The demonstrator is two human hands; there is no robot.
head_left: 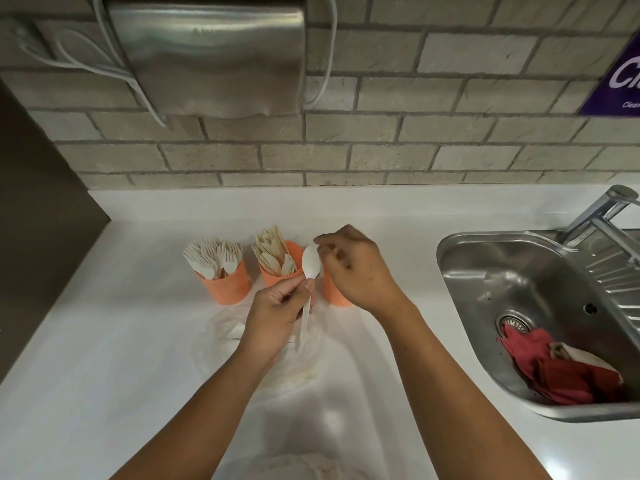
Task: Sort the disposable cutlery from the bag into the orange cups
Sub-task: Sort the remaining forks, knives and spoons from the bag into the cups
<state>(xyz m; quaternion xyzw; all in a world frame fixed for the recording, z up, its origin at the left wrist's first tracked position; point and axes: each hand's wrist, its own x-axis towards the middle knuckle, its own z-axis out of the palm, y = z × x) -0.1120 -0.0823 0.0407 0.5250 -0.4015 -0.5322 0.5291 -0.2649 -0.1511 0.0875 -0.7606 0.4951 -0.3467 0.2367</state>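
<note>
Mid-sort: spoon held at the cups

Centrally, a white plastic spoon (309,268) is pinched by the left hand (277,317), fingers closed on the handle just below the bowl, bowl up, handle pointing down toward the clear plastic bag (221,344) lying on the white counter (104,358). The right hand (353,268) is held over the third orange cup (334,292), fingers loosely curled; whether anything is pinched in it cannot be told, as the fingertips are blurred.

Three orange cups are lined up behind the hands. The left cup (230,285) is filled with pale forks (213,258), tines up. The middle cup (277,277) is filled with wooden-looking cutlery (273,252), partly covered by the spoon. The third cup's contents are hidden by the right hand.

A few pale pieces are seen through the bag, near the left wrist.

At right, a steel sink (491,271) holds a red cloth (554,372); a tap (602,213) is mounted behind it. On the brick-tile wall a steel dispenser (211,53) is fixed. A purple sign (620,74) is cut off at the edge; only "Cl" and smaller "Clean" can be read.
</note>
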